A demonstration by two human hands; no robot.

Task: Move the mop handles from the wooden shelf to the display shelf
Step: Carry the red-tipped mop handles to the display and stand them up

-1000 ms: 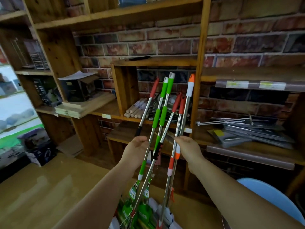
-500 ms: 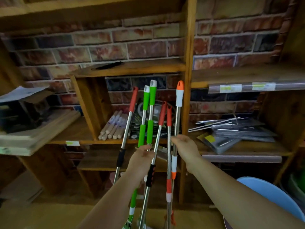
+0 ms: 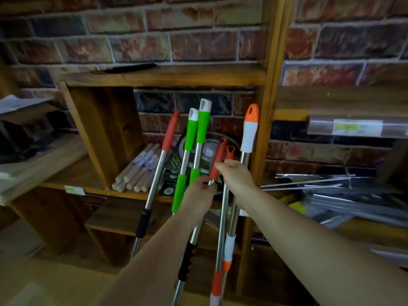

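Head view: six mop handles (image 3: 199, 138) are seen leaning upright against the wooden shelf (image 3: 268, 89) at the centre of the frame. Counted by their tops, three are red, two are green with white caps and one is white with an orange cap. The left hand (image 3: 199, 195) is raised at centre frame, its fingertips pinched on the steel shaft just below the grip of one red-topped handle (image 3: 218, 157). The right hand (image 3: 237, 176) is held just beside it, its fingers curled round the red grip of that same handle. A bundle of wooden dowels (image 3: 138, 171) is laid on the shelf board at centre left. A stack of flat packets and thin metal rods (image 3: 331, 188) is seen at the right. A brick wall (image 3: 154, 40) is seen behind.
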